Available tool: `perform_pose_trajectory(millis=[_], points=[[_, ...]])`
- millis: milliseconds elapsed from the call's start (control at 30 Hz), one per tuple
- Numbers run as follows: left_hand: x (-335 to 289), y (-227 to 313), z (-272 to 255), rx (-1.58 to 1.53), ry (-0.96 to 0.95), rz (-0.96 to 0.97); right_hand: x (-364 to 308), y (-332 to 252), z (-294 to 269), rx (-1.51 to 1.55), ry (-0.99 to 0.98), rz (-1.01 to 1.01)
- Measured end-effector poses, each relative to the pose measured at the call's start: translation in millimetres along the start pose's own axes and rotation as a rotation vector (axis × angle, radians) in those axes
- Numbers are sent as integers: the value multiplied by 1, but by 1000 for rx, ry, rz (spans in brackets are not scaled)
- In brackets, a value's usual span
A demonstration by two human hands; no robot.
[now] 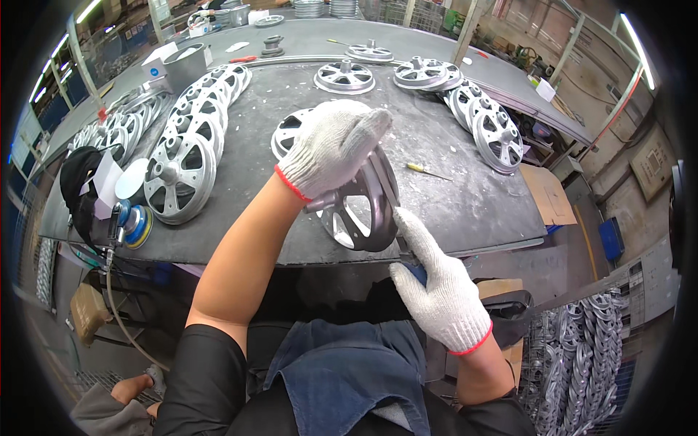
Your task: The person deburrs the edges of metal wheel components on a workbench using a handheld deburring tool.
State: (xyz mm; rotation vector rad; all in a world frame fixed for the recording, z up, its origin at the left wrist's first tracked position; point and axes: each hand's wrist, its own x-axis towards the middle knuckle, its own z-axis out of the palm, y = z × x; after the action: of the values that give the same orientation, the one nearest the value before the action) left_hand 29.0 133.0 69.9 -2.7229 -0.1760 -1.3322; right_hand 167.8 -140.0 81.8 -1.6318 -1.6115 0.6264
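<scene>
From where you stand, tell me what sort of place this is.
Probably a metal-finishing workshop: rows of spoked wheels on a large, dusty bench, a sander at left, and a stack of silver parts at lower right.

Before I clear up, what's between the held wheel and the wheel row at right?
In the head view, a yellow-handled tool lies on the table.

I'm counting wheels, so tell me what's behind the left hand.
Behind the left hand, part of a silver wheel shows on the table; the rest is mostly covered, so whether anything else lies there can't be seen.
</scene>
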Motion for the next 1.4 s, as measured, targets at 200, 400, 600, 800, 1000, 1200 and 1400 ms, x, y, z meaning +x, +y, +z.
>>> perform_pose_trajectory(millis=[200,400,600,800,1000,1200,1400], points=[[0,-14,3,-168,49,-193,-9,12,21,51,65,-26],[-8,-33,6,-163,-99,-381,-8,17,26,32,74,-23],[-3,-18,9,-86,-138,-296,9,5,5,32,40,-41],[1,-7,2,-99,39,-163,9,1,3,15,24,-43],[-3,-16,5,-458,96,-524,-9,14,21,-14,51,-46],[0,-6,8,-182,45,-232,7,2,2,1,-1,-12],[-1,-15,10,-155,67,-192,2,11,6,25,10,-33]])
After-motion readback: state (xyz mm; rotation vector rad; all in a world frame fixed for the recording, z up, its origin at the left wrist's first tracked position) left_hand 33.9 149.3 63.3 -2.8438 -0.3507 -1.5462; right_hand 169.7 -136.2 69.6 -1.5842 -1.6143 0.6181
